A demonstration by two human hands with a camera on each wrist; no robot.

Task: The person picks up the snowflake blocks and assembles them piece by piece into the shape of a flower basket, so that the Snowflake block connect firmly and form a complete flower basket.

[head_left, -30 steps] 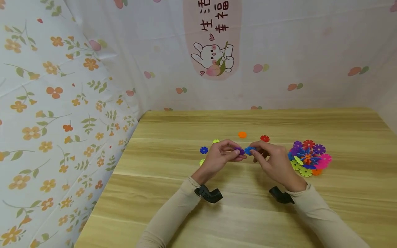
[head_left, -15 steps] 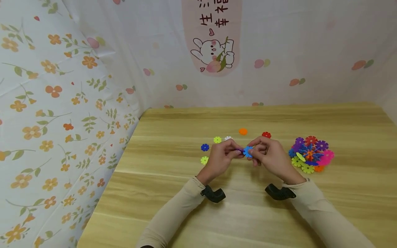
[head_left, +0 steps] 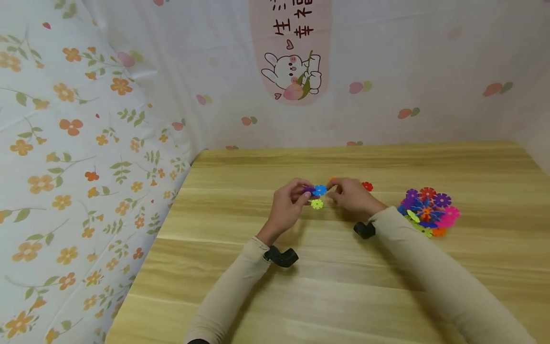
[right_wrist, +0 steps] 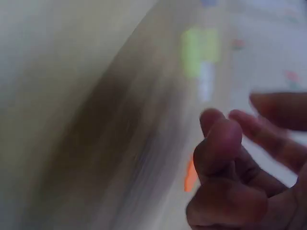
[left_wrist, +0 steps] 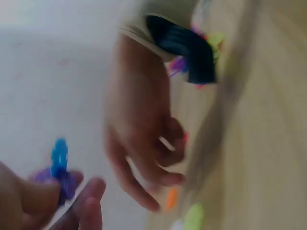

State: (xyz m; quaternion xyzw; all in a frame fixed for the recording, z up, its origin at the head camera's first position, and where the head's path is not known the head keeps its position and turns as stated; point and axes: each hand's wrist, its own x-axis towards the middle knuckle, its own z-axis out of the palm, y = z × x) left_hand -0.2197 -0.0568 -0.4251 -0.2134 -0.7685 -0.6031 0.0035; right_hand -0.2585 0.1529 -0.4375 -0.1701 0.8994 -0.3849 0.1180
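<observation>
At far centre, left hand pinches purple disc; blue disc projects right past fingertips; right hand released, just beside.

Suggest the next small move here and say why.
Probably the right hand should pick up the orange disc, which shows close to it. That hand appears to hold nothing, while the left hand pinches the purple disc, to which the blue disc looks joined, so that pair seems ready for another piece.
</observation>
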